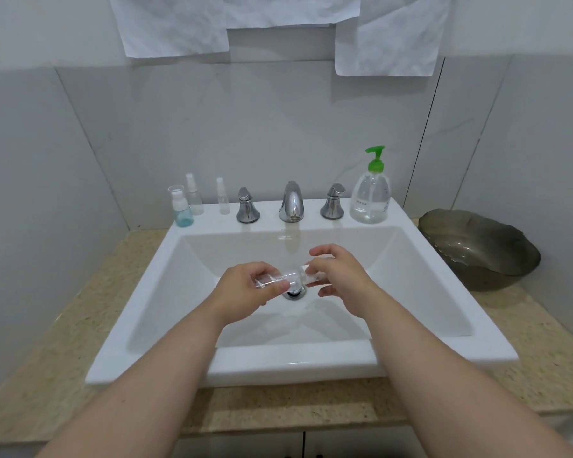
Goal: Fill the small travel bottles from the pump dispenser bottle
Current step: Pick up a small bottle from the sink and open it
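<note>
Over the drain of the white sink [153, 292] I hold a small clear travel bottle [286, 279] lying sideways. My left hand [245, 289] grips its body. My right hand [338, 276] is closed on its top end, a clear cap or spray head; which one I cannot tell. The pump dispenser bottle [371, 193], clear with a green pump, stands on the sink's back rim at the right. Three more small bottles stand at the back left: a blue-tinted one [181, 206] and two clear spray bottles [194, 195] [223, 196].
A chrome faucet [291, 201] with two handles [247, 206] [333, 201] sits at the back centre of the rim. A dark glass bowl [480, 249] rests on the speckled counter [63, 342] to the right. White paper sheets [179, 24] hang on the tiled wall.
</note>
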`<state>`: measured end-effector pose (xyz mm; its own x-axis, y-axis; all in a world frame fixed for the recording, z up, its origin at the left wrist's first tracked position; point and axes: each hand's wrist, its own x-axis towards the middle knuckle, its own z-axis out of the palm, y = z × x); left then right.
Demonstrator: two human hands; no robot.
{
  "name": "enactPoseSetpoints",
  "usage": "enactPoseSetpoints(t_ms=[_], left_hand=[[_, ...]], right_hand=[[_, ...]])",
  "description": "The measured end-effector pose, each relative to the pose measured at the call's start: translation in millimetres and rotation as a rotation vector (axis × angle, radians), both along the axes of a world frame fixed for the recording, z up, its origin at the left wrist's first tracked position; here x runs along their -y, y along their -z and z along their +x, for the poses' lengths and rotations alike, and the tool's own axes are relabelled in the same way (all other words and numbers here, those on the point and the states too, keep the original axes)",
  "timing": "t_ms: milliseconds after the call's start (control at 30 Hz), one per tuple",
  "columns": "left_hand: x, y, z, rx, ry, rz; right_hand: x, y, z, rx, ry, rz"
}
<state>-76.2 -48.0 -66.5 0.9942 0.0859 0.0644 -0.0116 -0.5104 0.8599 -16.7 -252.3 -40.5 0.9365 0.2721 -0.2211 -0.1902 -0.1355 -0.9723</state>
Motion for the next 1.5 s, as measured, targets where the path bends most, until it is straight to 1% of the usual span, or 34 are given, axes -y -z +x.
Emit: enactPoseSetpoints(t_ms=[100, 167, 400, 567, 700, 767, 833, 900, 967, 1033, 1167, 1233, 1333, 1400, 1500], left_hand=[[0.3, -0.6, -0.8, -0.006, 0.003, -0.009], [0.5, -1.1, -1.6, -0.010, 0.008, -0.001], [0.0, -0.5, -1.2, -0.058, 0.013, -0.012], [0.0, -4.6, -1.9, -0.084, -0.019, -0.069], [-0.6, -5.8, -2.9, -0.067, -0.046, -0.099], [-0.1, -8.2, -4.3, -0.042, -0.042, -0.116], [5.4, -11.6, -5.4, -0.007, -0.031, -0.123], [16.6, -18.3, -4.5, 0.040, -0.015, -0.105], [31.0, -27.9, 0.0, 0.100, -0.015, -0.083], [47.5, -36.5, 6.4, 0.147, -0.041, -0.112], [75.9, -37.6, 12.9, 0.221, -0.081, -0.102], [82.6, -32.5, 14.9, 0.233, -0.097, -0.136], [79.2, -23.3, 19.1, 0.226, -0.120, -0.129], [72.8, -15.8, 20.4, 0.222, -0.134, -0.089], [66.2, -8.0, 24.2, 0.221, -0.159, -0.117]], right_hand=[[-0.7, 0.8, -3.3, -0.069, 0.005, -0.056], [-1.1, 3.7, -2.5, -0.069, 0.015, -0.099], [0.2, -0.2, -0.1, 0.036, 0.128, 0.024], [5.5, 1.6, 5.8, 0.031, 0.236, 0.130], [7.3, 2.7, 7.8, -0.039, 0.357, 0.189], [8.0, 0.6, 7.1, -0.089, 0.406, 0.273], [9.7, -3.6, 5.2, -0.136, 0.442, 0.415], [10.7, -4.9, 5.6, -0.130, 0.451, 0.492], [13.3, 0.2, 7.2, -0.057, 0.448, 0.412], [18.3, 1.6, 7.5, -0.003, 0.506, 0.305], [32.1, -8.9, 12.9, 0.071, 0.618, 0.266], [37.9, -22.5, 21.7, 0.116, 0.659, 0.270], [45.7, -52.1, 38.6, 0.084, 0.692, 0.397], [49.3, -73.9, 52.2, 0.028, 0.661, 0.546], [49.1, -101.9, 73.7, -0.025, 0.601, 0.730]])
